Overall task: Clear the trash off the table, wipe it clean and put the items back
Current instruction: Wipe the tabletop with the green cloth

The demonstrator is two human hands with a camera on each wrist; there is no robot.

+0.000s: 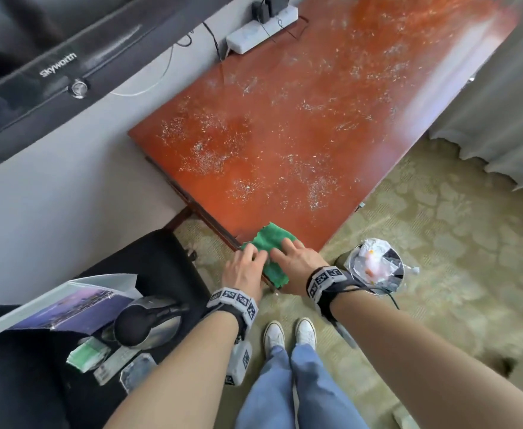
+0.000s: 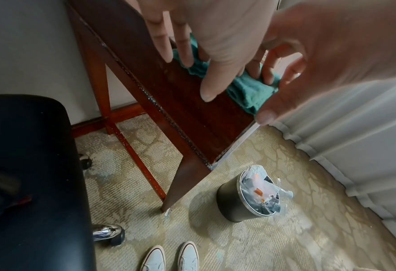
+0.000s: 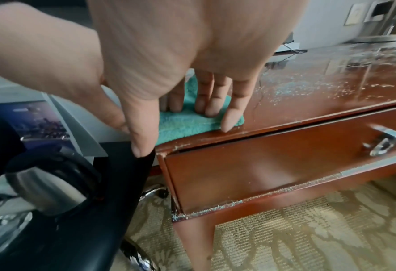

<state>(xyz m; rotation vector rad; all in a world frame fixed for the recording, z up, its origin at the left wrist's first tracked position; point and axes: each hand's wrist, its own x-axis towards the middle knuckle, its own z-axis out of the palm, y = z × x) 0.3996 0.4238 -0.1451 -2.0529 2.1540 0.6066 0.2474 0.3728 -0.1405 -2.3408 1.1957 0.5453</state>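
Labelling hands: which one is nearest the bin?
The right hand, fingers flat on the green cloth beside the bin; the left hand is nearer the chair.

Crumb-strewn red table [image 1: 300,125] under green cloth [image 1: 269,243]

open tabletop [image 1: 300,125] ahead, power strip [image 1: 261,30] at far end, possibly plugged

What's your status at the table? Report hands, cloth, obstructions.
Both hands flat on green cloth at table's near corner: left hand, right hand. Crumbs still cover the top. Power strip sits at the far end.
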